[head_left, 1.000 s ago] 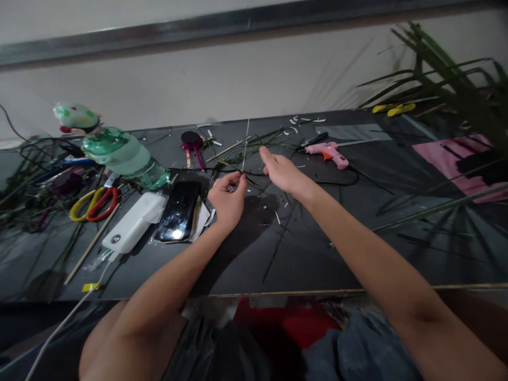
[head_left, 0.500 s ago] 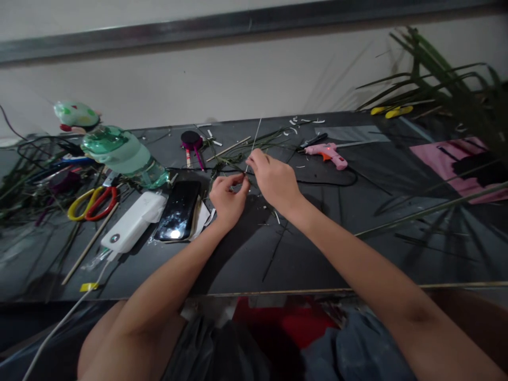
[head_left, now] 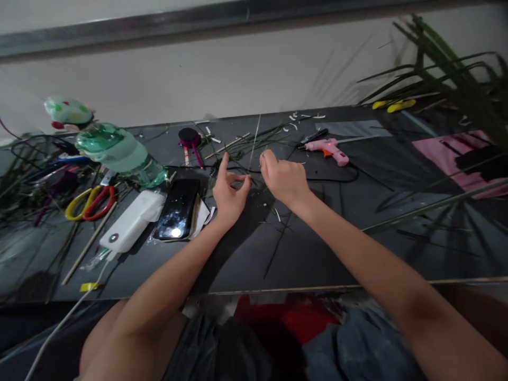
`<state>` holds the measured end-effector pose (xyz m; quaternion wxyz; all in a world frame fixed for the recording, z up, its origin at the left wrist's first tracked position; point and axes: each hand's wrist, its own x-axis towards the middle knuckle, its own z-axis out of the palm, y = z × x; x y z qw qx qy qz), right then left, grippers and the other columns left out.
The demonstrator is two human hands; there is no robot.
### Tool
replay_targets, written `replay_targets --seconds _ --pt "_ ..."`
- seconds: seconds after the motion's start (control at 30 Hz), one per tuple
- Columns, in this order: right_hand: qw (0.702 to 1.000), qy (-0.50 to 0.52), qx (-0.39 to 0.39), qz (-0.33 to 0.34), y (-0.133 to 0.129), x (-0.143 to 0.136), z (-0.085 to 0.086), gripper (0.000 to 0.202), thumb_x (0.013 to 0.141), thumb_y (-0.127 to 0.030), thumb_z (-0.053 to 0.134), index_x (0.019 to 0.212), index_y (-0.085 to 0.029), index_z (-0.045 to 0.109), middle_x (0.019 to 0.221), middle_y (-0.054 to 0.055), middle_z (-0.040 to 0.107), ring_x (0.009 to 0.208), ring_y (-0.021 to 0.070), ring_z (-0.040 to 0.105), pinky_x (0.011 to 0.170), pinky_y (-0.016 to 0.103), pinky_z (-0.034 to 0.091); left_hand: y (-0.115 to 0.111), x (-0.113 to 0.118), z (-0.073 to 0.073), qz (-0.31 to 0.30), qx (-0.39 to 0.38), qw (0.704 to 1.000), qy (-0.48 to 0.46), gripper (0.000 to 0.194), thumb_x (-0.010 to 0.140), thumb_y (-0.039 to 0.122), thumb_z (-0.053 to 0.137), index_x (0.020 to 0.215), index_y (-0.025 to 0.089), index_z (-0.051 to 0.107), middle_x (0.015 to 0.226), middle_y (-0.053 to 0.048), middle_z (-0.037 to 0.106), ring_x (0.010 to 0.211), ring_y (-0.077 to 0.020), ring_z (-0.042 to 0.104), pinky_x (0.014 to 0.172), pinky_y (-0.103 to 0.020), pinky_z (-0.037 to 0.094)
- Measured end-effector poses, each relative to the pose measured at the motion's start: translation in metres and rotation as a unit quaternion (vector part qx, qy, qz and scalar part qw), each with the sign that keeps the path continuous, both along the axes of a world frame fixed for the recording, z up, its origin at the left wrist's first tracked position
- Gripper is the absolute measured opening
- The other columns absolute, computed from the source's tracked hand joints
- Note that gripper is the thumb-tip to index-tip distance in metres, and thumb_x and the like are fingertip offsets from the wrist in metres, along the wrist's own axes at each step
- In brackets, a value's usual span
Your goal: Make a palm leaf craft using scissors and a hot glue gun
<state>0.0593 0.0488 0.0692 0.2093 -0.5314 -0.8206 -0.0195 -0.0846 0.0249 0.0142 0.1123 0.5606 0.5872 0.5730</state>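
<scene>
My left hand (head_left: 230, 193) pinches the lower end of a thin pale stick (head_left: 255, 138) between thumb and a finger, its index finger raised. The stick leans slightly right and points away from me. Just to the right, my right hand (head_left: 283, 177) is closed with curled fingers, apart from the stick. Whatever its fingertips hold, if anything, is too small to make out. Behind the hands lie green leaf strips (head_left: 273, 138) and a thin wooden stick (head_left: 228, 145). A pink glue gun (head_left: 327, 150) with a small red light rests right of my right hand.
On the left are a green bottle (head_left: 121, 153), scissors (head_left: 90, 202), a white power bank (head_left: 133, 222) and a phone (head_left: 178, 209). A purple item with a black round top (head_left: 189, 137) stands behind. Long leaves (head_left: 448, 69) and pink cloth (head_left: 440, 151) are at right.
My right hand has come off the pale stick and shifted a little to the right. My left index finger has lifted while that hand keeps its pinch.
</scene>
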Motion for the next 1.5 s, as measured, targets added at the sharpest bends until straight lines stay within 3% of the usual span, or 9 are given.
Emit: replay_targets --seconds 0.17,0.37,0.5,0.67,0.8,1.1,1.2,1.33,1.5 --pt "0.997 0.047 -0.056 -0.017 0.001 0.03 -0.009 0.041 0.101 -0.028 0.025 0.112 -0.016 0.062 0.086 0.01 0.069 0.069 0.0169 0.06 0.062 0.027 0.034 -0.005 0.005 -0.001 -0.027 0.05 0.994 0.095 0.044 0.081 0.021 0.065 0.125 0.023 0.064 0.071 0.0 0.07 0.071 -0.0154 0.058 0.059 -0.024 0.048" --pt "0.98 0.138 -0.145 -0.011 -0.01 0.044 -0.019 0.045 0.102 -0.035 0.023 0.114 -0.016 0.062 0.09 0.011 0.069 0.072 0.018 0.062 0.067 0.029 0.039 -0.017 0.013 -0.006 -0.048 0.112 0.958 0.259 0.037 0.084 0.02 0.063 0.121 0.027 0.069 0.077 -0.002 0.074 0.075 -0.0179 0.061 0.075 -0.031 0.052" --pt "0.975 0.132 -0.177 -0.006 -0.026 0.044 -0.018 0.04 0.101 -0.032 0.025 0.111 -0.014 0.059 0.09 0.012 0.069 0.068 0.0176 0.06 0.063 0.029 0.037 -0.024 0.013 -0.011 -0.069 0.123 0.935 0.324 0.037 0.088 0.022 0.062 0.124 0.03 0.068 0.073 -0.002 0.071 0.073 -0.0174 0.062 0.07 -0.029 0.049" --pt "0.981 0.081 -0.174 -0.04 -0.04 0.042 -0.016 0.035 0.1 -0.031 0.027 0.105 -0.016 0.058 0.081 0.01 0.068 0.06 0.0164 0.056 0.056 0.028 0.025 -0.024 0.012 -0.008 -0.083 0.056 0.95 0.295 0.029 0.089 0.028 0.062 0.116 0.03 0.072 0.075 -0.005 0.07 0.07 -0.016 0.061 0.064 -0.027 0.045" --pt "0.987 0.059 -0.15 -0.012 -0.041 0.039 -0.018 0.036 0.1 -0.029 0.024 0.107 -0.015 0.057 0.079 0.009 0.068 0.06 0.0165 0.056 0.055 0.029 0.021 -0.026 0.016 -0.002 -0.082 0.037 0.944 0.317 0.025 0.092 0.027 0.058 0.11 0.032 0.074 0.07 -0.004 0.067 0.065 -0.0148 0.059 0.058 -0.026 0.042" --pt "0.987 0.044 -0.137 0.074 -0.046 0.034 -0.021 0.039 0.096 -0.027 0.025 0.117 -0.01 0.054 0.091 0.015 0.069 0.076 0.0212 0.062 0.064 0.031 0.037 -0.033 0.023 0.001 -0.099 0.029 0.952 0.288 0.028 0.094 0.032 0.053 0.11 0.026 0.075 0.072 -0.007 0.067 0.065 -0.0159 0.06 0.053 -0.027 0.039" --pt "0.987 0.066 -0.114 0.088 -0.047 0.038 -0.022 0.042 0.095 -0.035 0.03 0.116 -0.01 0.057 0.09 0.014 0.069 0.077 0.0217 0.062 0.065 0.031 0.039 -0.034 0.025 0.005 -0.1 0.03 0.952 0.287 0.028 0.094 0.031 0.053 0.109 0.026 0.076 0.069 -0.007 0.067 0.063 -0.0156 0.06 0.05 -0.027 0.037" --pt "0.987 0.125 -0.095 0.048 -0.042 0.042 -0.026 0.052 0.098 -0.044 0.021 0.09 -0.015 0.063 0.075 0.01 0.067 0.068 0.0187 0.06 0.061 0.029 0.035 -0.036 0.029 0.013 -0.108 0.026 0.937 0.331 0.027 0.095 0.025 0.051 0.102 0.029 0.077 0.067 -0.007 0.067 0.059 -0.016 0.06 0.047 -0.027 0.036" --pt "0.967 0.233 -0.096 0.038 -0.032 0.044 -0.035 0.055 0.1 -0.042 0.014 0.091 -0.015 0.061 0.081 0.009 0.067 0.072 0.0169 0.061 0.066 0.028 0.038 -0.036 0.023 0.004 -0.121 0.057 0.928 0.347 0.031 0.093 0.02 0.056 0.116 0.033 0.071 0.07 -0.005 0.07 0.068 -0.0176 0.068 0.054 -0.026 0.045"
